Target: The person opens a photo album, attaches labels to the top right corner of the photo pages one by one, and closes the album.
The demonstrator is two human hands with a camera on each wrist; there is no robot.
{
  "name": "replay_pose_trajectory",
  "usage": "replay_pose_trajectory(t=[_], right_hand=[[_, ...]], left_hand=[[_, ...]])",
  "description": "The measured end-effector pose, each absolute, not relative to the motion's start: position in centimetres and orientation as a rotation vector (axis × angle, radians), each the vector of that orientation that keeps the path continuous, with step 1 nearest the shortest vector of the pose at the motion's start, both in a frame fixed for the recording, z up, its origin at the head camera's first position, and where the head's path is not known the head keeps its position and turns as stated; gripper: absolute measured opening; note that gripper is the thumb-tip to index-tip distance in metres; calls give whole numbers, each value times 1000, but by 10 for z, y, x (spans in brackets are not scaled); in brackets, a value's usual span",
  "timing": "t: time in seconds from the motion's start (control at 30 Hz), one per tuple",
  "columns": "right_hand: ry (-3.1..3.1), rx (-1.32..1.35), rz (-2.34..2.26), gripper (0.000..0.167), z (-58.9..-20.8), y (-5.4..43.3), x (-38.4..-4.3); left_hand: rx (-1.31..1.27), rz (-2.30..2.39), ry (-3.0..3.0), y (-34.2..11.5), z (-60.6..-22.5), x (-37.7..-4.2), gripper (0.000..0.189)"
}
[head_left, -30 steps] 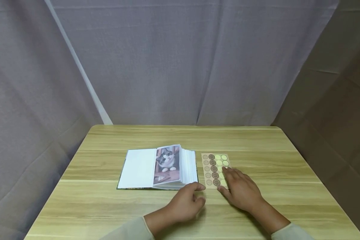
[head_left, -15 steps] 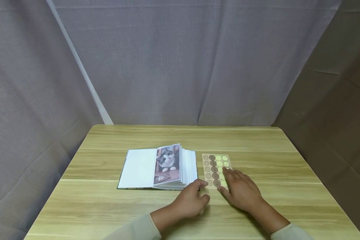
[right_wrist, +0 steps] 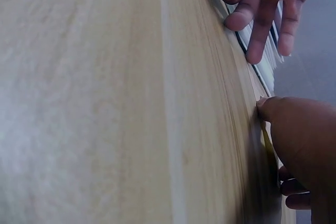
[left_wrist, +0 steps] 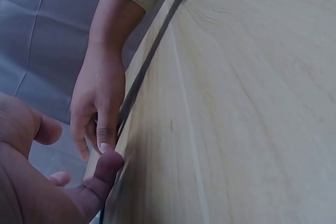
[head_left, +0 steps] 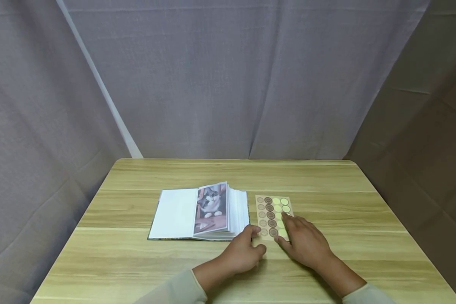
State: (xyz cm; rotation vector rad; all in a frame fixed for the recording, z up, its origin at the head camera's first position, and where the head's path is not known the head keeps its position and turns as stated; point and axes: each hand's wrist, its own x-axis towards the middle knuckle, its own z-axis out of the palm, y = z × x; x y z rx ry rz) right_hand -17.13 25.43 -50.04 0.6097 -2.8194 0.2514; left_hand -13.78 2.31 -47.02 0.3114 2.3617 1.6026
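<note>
Where creased, grey-mauve woven cloth (head_left: pixel 175 84) hangs at the left and back, it frames a pale tabletop (head_left: pixel 137 266) with streaked yellowish wood grain and rounded far corners. Left of centre lies an open, thick rectangular book (head_left: pixel 174 214), its inner cover smooth and white, its edge dark. Next comes a glossy-looking photo of a black-and-white cat (head_left: pixel 211 211) on a slightly lifted page, then a fanned block of white leaves (head_left: pixel 240 213). Near the book's lower right corner, the left hand (head_left: pixel 241 252) holds nothing, its fingers loosely bent, thumb and forefinger apart. Just right of the book, a flat tan paper sheet of round stickers (head_left: pixel 261 218) lies on the wood, its discs tan, brown-ringed and pale yellow. The right hand (head_left: pixel 307 241) rests across its right side, fingers extended close together, thumb apart at the lower edge.
</note>
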Motion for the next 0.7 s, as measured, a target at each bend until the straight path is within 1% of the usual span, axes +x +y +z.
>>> replay_pose_trajectory(t=[0.2, 0.47, 0.7], right_hand=[[-2812, 600, 253, 76, -502, 255, -171], [-2807, 595, 252, 70, -499, 257, -169], [-2807, 580, 254, 69, -499, 256, -169]], left_hand=[[283, 1655, 2311, 26, -471, -139, 49], [259, 1678, 2271, 30, -467, -140, 52], [222, 1725, 2255, 34, -467, -142, 54]])
